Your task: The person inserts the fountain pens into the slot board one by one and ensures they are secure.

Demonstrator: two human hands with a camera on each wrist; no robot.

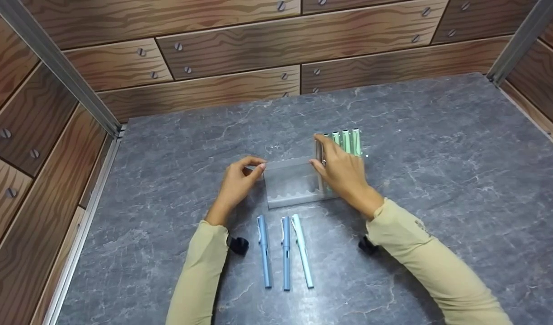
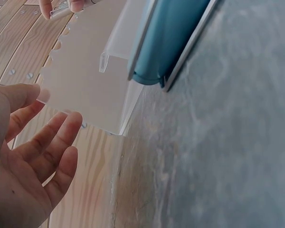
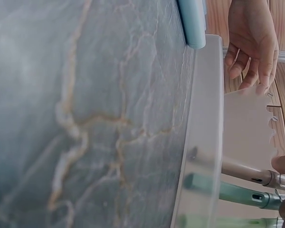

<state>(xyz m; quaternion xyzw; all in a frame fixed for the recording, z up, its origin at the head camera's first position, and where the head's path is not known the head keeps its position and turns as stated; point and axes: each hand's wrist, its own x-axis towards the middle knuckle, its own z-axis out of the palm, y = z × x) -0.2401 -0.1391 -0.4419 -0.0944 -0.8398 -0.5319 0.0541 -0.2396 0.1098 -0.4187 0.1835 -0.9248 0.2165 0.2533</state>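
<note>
Rack (image 1: 289,183) sits on the table (image 1: 168,180) past the blue pens (image 1: 286,253); left hand's (image 1: 241,178) thumb and index pinch its far left corner, others spread. Right hand (image 1: 346,174) clamps the grey pen (image 3: 247,172) beside the green pens (image 1: 347,142). Risk: weak pinch, rack skids; knocked pens could roll out. No readable brands, labels or writing.

Impossible to read any text, brand or number in any view, including the small blurred mark (image 1: 419,224) on the right sleeve (image 1: 432,255).
</note>
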